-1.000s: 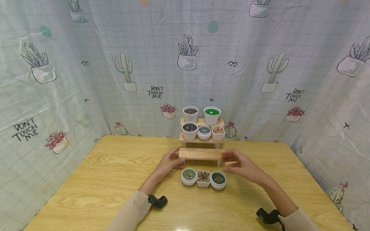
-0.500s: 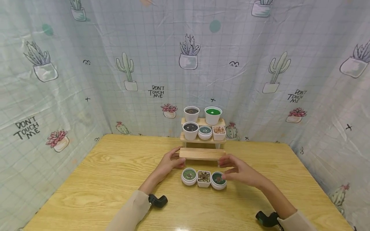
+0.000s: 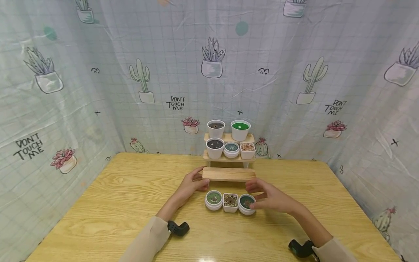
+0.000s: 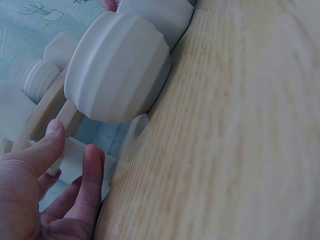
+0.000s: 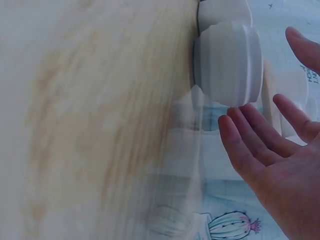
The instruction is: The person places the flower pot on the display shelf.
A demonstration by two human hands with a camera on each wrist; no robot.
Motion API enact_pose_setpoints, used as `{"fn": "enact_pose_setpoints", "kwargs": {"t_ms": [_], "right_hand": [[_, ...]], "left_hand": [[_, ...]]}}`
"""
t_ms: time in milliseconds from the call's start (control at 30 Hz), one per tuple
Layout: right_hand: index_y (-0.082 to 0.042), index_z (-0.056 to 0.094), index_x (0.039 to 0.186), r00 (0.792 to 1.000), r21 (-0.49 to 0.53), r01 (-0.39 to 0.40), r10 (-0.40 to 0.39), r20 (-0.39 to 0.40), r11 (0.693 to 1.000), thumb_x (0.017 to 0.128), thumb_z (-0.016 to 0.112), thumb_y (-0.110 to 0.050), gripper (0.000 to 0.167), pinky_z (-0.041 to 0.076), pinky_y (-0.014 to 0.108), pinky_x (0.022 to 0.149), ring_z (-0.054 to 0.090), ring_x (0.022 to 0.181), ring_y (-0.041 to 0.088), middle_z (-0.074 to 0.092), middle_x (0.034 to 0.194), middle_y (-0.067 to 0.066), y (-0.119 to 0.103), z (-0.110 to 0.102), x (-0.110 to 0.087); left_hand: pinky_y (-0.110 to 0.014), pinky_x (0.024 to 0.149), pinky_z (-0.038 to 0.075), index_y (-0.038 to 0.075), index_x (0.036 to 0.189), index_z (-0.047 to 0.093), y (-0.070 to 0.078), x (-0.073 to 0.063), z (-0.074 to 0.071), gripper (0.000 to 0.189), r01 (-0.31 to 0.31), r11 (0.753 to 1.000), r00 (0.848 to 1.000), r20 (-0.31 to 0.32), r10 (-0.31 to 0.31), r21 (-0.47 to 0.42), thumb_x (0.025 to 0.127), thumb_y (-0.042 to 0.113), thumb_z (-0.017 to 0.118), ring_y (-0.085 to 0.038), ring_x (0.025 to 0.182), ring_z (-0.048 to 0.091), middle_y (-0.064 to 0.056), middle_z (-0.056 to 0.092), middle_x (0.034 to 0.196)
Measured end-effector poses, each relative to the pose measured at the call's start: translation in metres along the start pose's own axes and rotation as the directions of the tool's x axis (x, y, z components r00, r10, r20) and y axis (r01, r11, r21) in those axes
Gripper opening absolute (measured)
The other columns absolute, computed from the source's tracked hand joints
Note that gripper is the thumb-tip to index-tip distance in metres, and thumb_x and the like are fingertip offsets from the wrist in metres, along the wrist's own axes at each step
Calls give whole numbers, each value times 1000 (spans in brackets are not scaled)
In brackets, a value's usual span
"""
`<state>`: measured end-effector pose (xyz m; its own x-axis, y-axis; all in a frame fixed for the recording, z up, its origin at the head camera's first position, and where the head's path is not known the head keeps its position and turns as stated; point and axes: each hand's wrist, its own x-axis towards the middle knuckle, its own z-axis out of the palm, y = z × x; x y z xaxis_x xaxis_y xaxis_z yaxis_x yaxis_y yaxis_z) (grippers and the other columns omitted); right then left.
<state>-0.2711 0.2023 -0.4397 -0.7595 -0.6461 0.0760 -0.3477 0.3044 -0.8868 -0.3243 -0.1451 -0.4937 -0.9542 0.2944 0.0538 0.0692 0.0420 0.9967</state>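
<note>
A small tiered stand with wooden steps and white legs stands before the curtain; its lowest step (image 3: 229, 174) carries no pot. My left hand (image 3: 190, 186) holds that step's left end; in the left wrist view the thumb (image 4: 54, 131) lies on the wood, fingers beside the white leg. In front stand three white pots in a row: a round one with light green fill (image 3: 214, 207), a square one with pebbles (image 3: 230, 209), and a round one with dark green fill (image 3: 245, 211). My right hand (image 3: 273, 196), fingers spread, hovers around the last; contact cannot be told.
The middle step bears a tall white pot (image 3: 215, 152), a small round pot (image 3: 231, 154) and a square pot (image 3: 247, 154). Two tall pots, one with grey fill (image 3: 216, 133) and one with bright green (image 3: 240, 136), stand on top. Wooden tabletop (image 3: 137, 196) surrounds everything.
My right hand has left the step's right end and come forward and slightly left to the dark green round pot. My left hand stays at the step's left end.
</note>
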Motion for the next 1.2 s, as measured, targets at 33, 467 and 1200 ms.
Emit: {"fn": "enact_pose_setpoints", "kwargs": {"t_ms": [33,467,1200], "right_hand": [[6,43,145,1000,-10,-5,5,2,1000,89,81,-11,70,53,54,107,51,131,52,52,141,33,0,0,0],[5,44,145,999,-27,-20,21,32,999,86,84,-17,74,56,25,99,55,130,44,53,144,31,7,8,1],[-4,57,136,995,-93,-12,21,102,996,83,86,-12,61,58,22,94,62,113,10,65,130,17,10,10,1]], "left_hand": [[-34,89,65,8,162,31,0,0,0,76,-1,1000,1000,1,1,-1,99,17,72,-19,97,72,-28,60,135],[-33,89,65,6,162,29,-2,2,-2,77,-19,1000,999,26,19,-22,99,17,72,-18,96,71,-27,59,136],[-34,89,65,7,162,31,0,2,-1,76,-8,1000,1000,14,8,-25,99,17,72,-19,98,71,-27,59,135]]}}
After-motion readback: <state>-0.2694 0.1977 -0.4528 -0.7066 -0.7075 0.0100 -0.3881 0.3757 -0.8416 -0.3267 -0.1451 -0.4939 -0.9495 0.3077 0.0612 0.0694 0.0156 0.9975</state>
